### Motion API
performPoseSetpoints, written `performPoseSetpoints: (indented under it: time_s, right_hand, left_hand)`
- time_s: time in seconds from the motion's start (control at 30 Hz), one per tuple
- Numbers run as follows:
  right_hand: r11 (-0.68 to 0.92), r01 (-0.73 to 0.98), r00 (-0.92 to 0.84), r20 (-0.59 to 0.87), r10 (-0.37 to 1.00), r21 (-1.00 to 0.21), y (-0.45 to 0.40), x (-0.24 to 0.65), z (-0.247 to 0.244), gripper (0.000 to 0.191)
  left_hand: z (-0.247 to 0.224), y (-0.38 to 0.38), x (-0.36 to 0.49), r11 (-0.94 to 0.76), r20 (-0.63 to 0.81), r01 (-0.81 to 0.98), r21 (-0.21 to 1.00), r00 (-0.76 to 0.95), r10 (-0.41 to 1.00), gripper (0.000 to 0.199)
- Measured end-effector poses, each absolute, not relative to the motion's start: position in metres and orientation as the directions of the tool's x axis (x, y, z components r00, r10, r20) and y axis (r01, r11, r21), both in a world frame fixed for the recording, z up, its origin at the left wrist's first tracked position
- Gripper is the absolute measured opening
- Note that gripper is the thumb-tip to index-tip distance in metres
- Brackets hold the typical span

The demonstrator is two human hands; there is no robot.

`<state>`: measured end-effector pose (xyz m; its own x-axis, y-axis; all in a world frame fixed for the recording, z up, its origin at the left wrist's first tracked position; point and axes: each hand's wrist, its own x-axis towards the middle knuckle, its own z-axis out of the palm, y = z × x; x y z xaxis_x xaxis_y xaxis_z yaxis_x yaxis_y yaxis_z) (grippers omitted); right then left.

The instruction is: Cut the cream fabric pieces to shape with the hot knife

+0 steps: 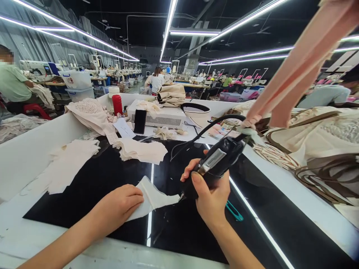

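My right hand (211,194) is wrapped round a black handheld electric tool (214,162), whose lower tip touches the pointed right end of a small white fabric piece (157,198). A pink cloth strip (303,71) is tied to the tool's upper end, beside its black cable. My left hand (120,207) rests on the fabric's left part, fingers together, pressing it onto the glossy black board (112,183). Whether the fingers also pinch the cloth cannot be seen.
Stacks of cut pale fabric (141,149) lie at the board's back and left (70,164). Teal snips (234,211) lie right of my right hand. Behind are a phone (140,121), a red bottle (117,104) and a white box (162,118). Brown-edged garments (322,138) are heaped at right.
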<state>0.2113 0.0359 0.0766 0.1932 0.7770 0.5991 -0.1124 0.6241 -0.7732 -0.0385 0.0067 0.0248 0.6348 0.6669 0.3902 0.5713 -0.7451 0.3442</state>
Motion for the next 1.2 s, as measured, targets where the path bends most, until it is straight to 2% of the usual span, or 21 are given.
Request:
performPoseSetpoints:
  time_s: [0.1,0.17,0.27,0.37,0.43,0.53,0.67,0.83,0.93,1.2]
  right_hand:
    - [0.593,0.003,0.209,0.58,0.787,-0.806,0.044,0.21,0.081,0.041]
    - [0.577,0.076,0.214,0.578,0.787,-0.813,0.048,0.208,0.086,0.047]
    - [0.598,0.173,0.174,0.622,0.763,-0.782,0.049,0.202,0.094,0.04]
    - [0.621,0.27,0.172,0.672,0.721,-0.736,0.045,0.193,0.1,0.033]
    - [0.627,0.277,0.185,0.68,0.709,-0.728,0.042,0.186,0.101,0.029]
    - [0.626,0.205,0.188,0.658,0.729,-0.753,0.039,0.177,0.1,0.024]
    - [0.61,0.081,0.212,0.612,0.762,-0.788,0.043,0.172,0.094,0.022]
    - [0.606,-0.062,0.177,0.588,0.789,-0.793,0.047,0.171,0.087,0.031]
    - [0.601,-0.079,0.171,0.583,0.794,-0.795,0.045,0.169,0.087,0.039]
    - [0.597,-0.072,0.201,0.575,0.793,-0.799,0.044,0.154,0.084,0.028]
  left_hand:
    - [0.03,-0.009,-0.034,-0.672,0.276,0.643,0.366,0.615,0.739,0.026]
    - [0.038,-0.019,-0.026,-0.585,0.129,0.715,0.382,0.585,0.8,0.025]
    - [0.054,-0.027,-0.015,-0.465,-0.067,0.773,0.43,0.542,0.838,0.021]
    - [0.069,-0.02,-0.011,-0.395,-0.175,0.806,0.44,0.509,0.843,0.021]
    - [0.076,-0.008,-0.01,-0.397,-0.167,0.832,0.388,0.487,0.857,0.019]
    - [0.079,0.014,-0.008,-0.488,-0.053,0.795,0.361,0.54,0.84,0.007]
    - [0.071,0.038,-0.003,-0.63,0.052,0.61,0.481,0.697,0.715,0.031]
    - [0.063,0.052,0.0,-0.633,-0.048,0.578,0.514,0.756,0.652,0.042]
    - [0.063,0.053,-0.002,-0.619,-0.087,0.603,0.503,0.748,0.658,0.044]
    - [0.062,0.048,-0.013,-0.583,-0.099,0.631,0.512,0.717,0.69,0.046]
